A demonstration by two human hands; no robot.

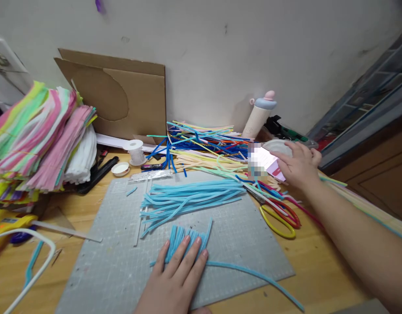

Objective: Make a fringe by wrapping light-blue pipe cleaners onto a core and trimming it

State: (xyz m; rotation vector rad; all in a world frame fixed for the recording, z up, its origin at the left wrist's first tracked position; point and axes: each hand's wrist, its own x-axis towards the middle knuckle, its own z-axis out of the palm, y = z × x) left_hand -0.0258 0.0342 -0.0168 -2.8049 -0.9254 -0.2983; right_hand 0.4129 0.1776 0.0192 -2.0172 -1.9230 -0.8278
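Observation:
My left hand lies flat, fingers a little apart, on a row of short light blue pipe cleaners on the grey cutting mat. One long blue pipe cleaner runs from under that hand toward the lower right. Beyond it lies a bundle of light blue pipe cleaners. My right hand reaches to the back right, its fingers spread at the edge of a phone with a lit screen, partly blurred. A pale round dish sits just behind the phone.
Scissors with yellow and red handles lie at the mat's right edge. Colourful pipe cleaner bundles stand at left, above a yellow glue gun. Cardboard, a spool, loose stems and a bottle are at the back.

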